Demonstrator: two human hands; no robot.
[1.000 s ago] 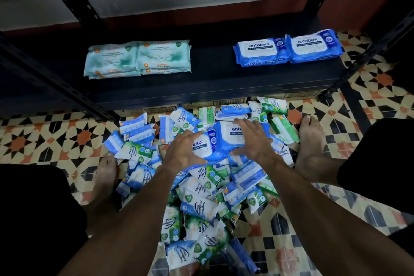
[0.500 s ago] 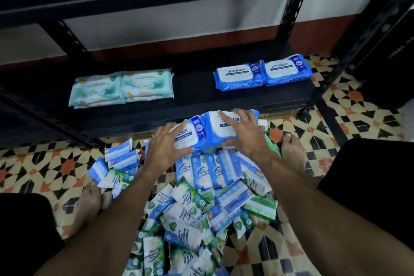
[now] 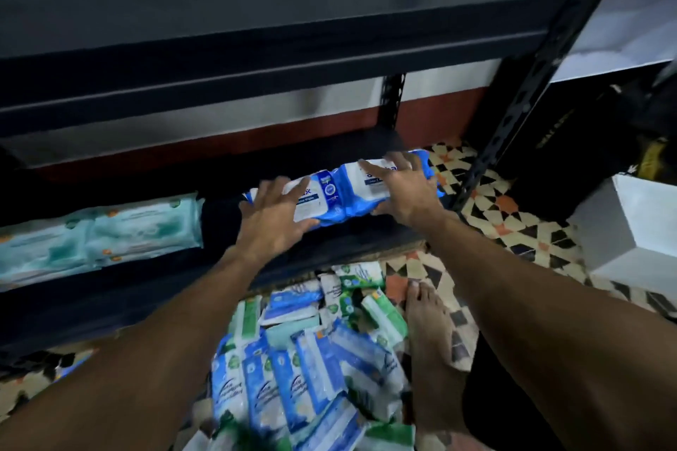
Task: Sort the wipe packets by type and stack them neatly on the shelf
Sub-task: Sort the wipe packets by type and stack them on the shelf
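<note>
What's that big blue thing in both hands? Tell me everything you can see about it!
Two blue packs of wipes, side by side, in shiny soft-looking plastic, each with a white label; the print is blurred. They lie flat over the right part of the dark lower shelf. The left hand grips the left pack, the right hand the right one, fingers on top, thumbs at the near edge. Whether they rest on anything is unclear.

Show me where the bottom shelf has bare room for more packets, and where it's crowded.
Bare: the dark strip of shelf between the teal packs and the blue packs held by the left hand and right hand. Crowded: the floor pile beside the foot.
</note>
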